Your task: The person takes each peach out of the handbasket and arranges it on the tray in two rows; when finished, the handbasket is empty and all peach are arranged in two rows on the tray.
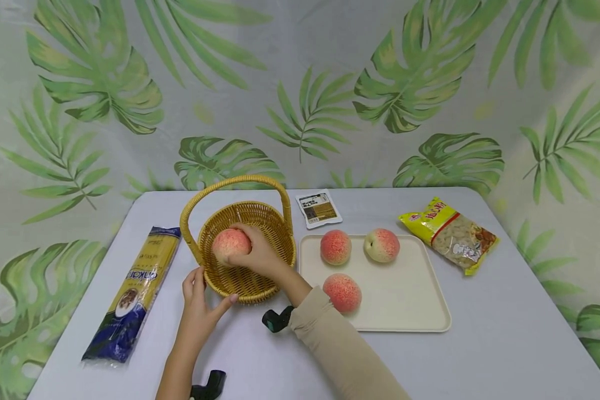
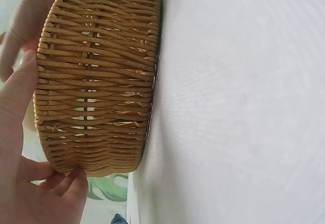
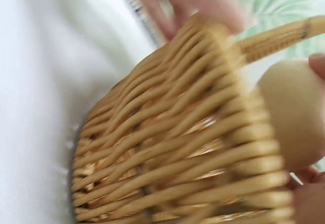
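Observation:
My right hand (image 1: 261, 253) grips a pink-red peach (image 1: 228, 245) over the left part of a round wicker basket (image 1: 269, 219). In the right wrist view, the pale side of this peach (image 3: 290, 109) shows just beyond the basket rim. My left hand (image 1: 198, 312) holds the basket at its near left side. Its thumb (image 2: 21, 84) lies against the rim and its fingers (image 2: 71, 186) bend against the woven wall in the left wrist view. On a cream tray (image 1: 400, 319) right of the basket sit three more peaches (image 1: 335, 247).
A long pasta packet (image 1: 135, 294) lies left of the basket. Behind the tray is a small white pouch (image 1: 318, 208). A yellow snack bag (image 1: 450, 234) rests at the right. The basket's tall arched handle (image 1: 240, 179) stands upright. A leaf-print curtain (image 1: 305, 111) hangs behind the white table (image 1: 505, 344).

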Demonstrator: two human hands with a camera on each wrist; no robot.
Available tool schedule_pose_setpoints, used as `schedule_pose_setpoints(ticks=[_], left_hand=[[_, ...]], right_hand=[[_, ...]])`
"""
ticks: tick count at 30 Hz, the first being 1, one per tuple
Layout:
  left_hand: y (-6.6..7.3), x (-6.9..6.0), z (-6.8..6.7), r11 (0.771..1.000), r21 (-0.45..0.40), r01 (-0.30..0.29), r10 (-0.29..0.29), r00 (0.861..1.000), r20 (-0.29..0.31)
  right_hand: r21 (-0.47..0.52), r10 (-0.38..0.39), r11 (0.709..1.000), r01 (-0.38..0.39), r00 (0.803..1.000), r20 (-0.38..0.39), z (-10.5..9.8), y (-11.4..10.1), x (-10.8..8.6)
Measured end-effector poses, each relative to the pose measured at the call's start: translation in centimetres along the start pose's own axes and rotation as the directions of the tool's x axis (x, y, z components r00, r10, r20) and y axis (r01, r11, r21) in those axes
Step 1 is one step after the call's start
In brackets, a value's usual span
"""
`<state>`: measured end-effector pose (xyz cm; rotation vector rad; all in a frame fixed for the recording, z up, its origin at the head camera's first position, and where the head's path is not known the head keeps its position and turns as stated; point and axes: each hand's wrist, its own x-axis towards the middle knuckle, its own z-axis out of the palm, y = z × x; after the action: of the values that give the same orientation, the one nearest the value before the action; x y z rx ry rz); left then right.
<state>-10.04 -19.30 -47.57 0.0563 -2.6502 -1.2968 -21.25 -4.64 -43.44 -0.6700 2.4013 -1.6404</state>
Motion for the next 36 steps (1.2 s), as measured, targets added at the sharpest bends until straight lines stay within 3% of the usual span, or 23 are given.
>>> schedule_pose_setpoints(ticks=[7, 12, 17, 24, 29, 36], left_hand=[[0.0, 0.0, 0.0, 1.000, -0.008, 0.009, -0.009, 1.000, 0.011], [0.0, 0.0, -0.1, 1.000, -0.019, 0.010, -0.010, 1.000, 0.013], [-0.1, 0.0, 0.0, 1.000, -0.007, 0.003, -0.002, 1.000, 0.014], [0.0, 0.0, 0.0, 1.000, -0.013, -0.002, 0.002, 1.000, 0.008], [0.1, 0.1, 0.0, 1.000, -0.011, 0.001, 0.000, 1.000, 0.014], [0.0, 0.1, 0.0, 1.000, -0.014, 0.013, -0.013, 1.000, 0.015]], right_hand=[[0.101, -0.141, 0.984, 0.149, 0.987, -0.079, -3.4, -1.9, -3.0], [0.098, -0.268, 0.955, 0.281, 0.955, -0.127, -6.6, -2.4, -5.3], [0.064, -0.329, 0.936, 0.346, 0.925, -0.191, -10.2, -2.3, -8.0], [-0.075, -0.247, 0.969, 0.235, 0.922, -0.300, -14.4, -1.6, -12.7], [-0.138, -0.160, 0.984, 0.116, 0.919, -0.361, -16.3, 2.6, -15.3], [-0.205, -0.055, 0.978, -0.032, 0.913, -0.405, -17.0, 7.0, -19.0]])
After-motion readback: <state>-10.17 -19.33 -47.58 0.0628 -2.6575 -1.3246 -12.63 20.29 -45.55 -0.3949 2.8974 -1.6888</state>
